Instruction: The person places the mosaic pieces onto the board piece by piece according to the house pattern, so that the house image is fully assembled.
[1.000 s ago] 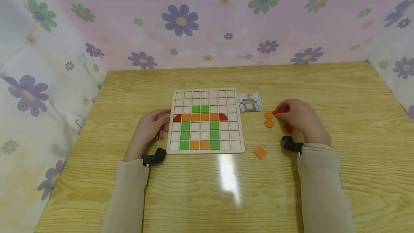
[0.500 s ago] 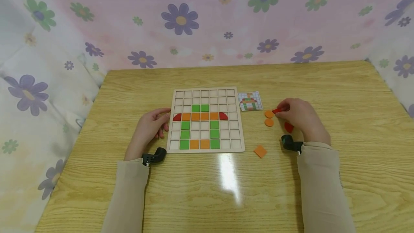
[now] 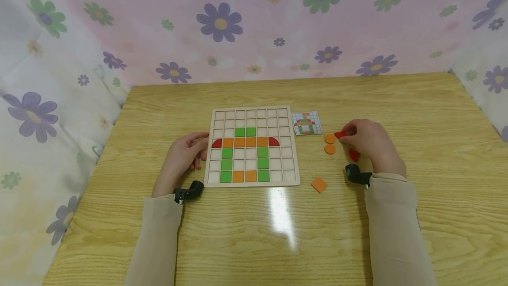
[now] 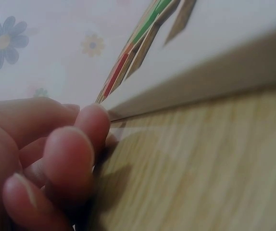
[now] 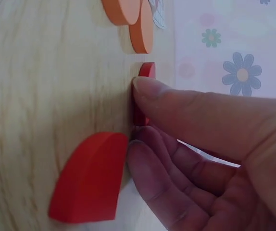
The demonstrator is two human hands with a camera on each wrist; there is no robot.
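A square wooden grid board [image 3: 276, 164] lies on the table, with green and orange squares and two red quarter-round tiles set in its cells. At its left edge rests my left hand [image 3: 183, 153], fingertips right at the rim and fingers loosely bent. My right hand [image 3: 367, 142] pinches a red tile [image 5: 145, 70] between thumb and fingers, close over the table; the fingers hide part of its outline. Just below that hand lies another red quarter-round tile [image 5: 90, 180]. Two orange discs, one nearer [image 3: 330, 149] and one farther [image 3: 330, 138], sit left of the right fingertips.
A small printed pattern card [image 3: 306, 123] lies by the board's upper right side. An orange square tile [image 3: 319, 185] is on the table to the right of the board's lower corner. Behind the table [image 3: 238, 242] hangs a flowered cloth [image 3: 258, 21].
Both hands keep their places, the right still pinching the red tile. Only the head view has shifted very slightly.
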